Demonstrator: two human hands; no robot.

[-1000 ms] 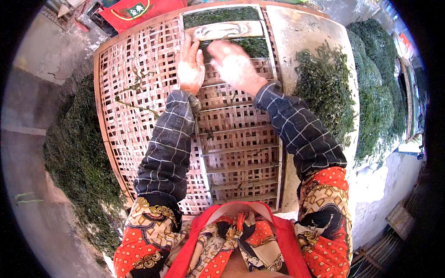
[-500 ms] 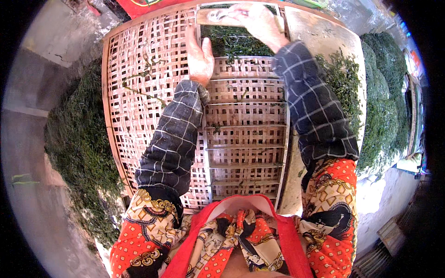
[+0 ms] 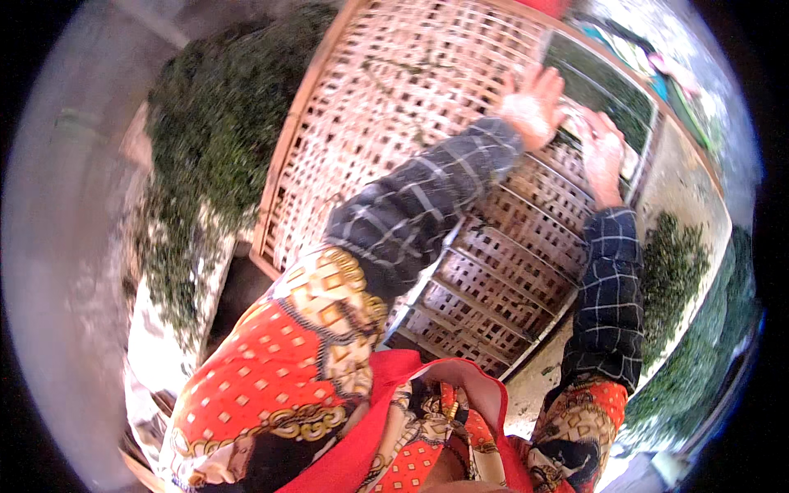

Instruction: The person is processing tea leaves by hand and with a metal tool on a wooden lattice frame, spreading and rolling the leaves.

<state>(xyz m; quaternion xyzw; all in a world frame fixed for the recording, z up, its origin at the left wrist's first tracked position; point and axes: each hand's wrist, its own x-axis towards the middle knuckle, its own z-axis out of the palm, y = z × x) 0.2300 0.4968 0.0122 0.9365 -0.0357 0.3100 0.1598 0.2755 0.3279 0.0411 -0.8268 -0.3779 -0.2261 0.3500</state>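
My right hand (image 3: 602,152) is closed on a pale flat wooden block (image 3: 629,163), mostly hidden under its fingers. It rests across a long frame with crossbars (image 3: 526,251). Just left of it my left hand (image 3: 532,108) lies with fingers stretched out, near the frame's left rail, holding nothing. Beyond both hands, the frame's far sections are filled with flattened dark green shredded leaves (image 3: 598,78). Its nearer sections show bare woven lattice. Beneath the frame is a wood-edged woven bamboo tray (image 3: 411,99), with a few green strands on it.
A large heap of dark green shredded leaves (image 3: 222,123) stands left of the tray. Right of the frame, a pale board (image 3: 682,185) carries a smaller pile of leaves (image 3: 674,259). Another green mass (image 3: 699,353) lies farther right. Colourful cloth-like items (image 3: 670,78) sit at the far right.
The whole view has turned, so the tray and frame now slant to the upper right. My right hand and the block have come nearer along the frame; more green leaves show beyond them.
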